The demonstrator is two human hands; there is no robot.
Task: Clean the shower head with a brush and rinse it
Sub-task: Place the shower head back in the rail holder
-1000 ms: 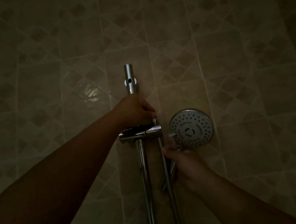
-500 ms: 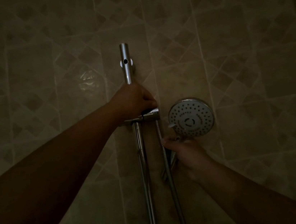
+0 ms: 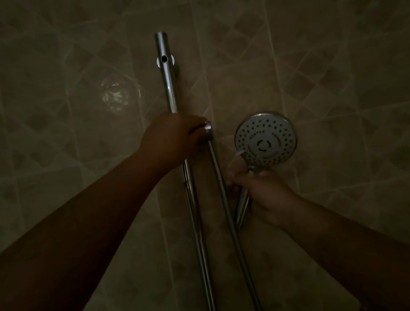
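a: fingers (image 3: 196,130) of the left hand (image 3: 170,140) are curled over the slider bracket (image 3: 208,131) on the chrome rail (image 3: 168,81); only the bracket's end cap peeks out at the hand's 3 o'clock. the right hand (image 3: 266,194) is wrapped round the handle (image 3: 244,202) of the shower head (image 3: 265,140), just below the round face.

b: and where does the head sit?

a: off the bracket, at roughly 3 o'clock from the left hand, near the rail but apart from it, its nozzle face turned toward the camera. the metal hose (image 3: 227,204) hangs from the bracket area down toward 6 o'clock, between rail and handle.

b: how far along is the job?

a: early, by my reckoning. the head looks lifted free of its holder, which i'd call the first step. no brush shows anywhere, no water runs, and in this dim light i cannot tell whether the face is dirty or clean. scrubbing and rinsing are both left.

b: anything different from half a second ago?

a: little. both grips are the same. more of the rail shows above the left hand now, and the camera seems to have shifted, so i cannot say whether the bracket slid. the head sits a touch further toward 3 o'clock from the hose. the tiled wall (image 3: 342,59) behind is unchanged.
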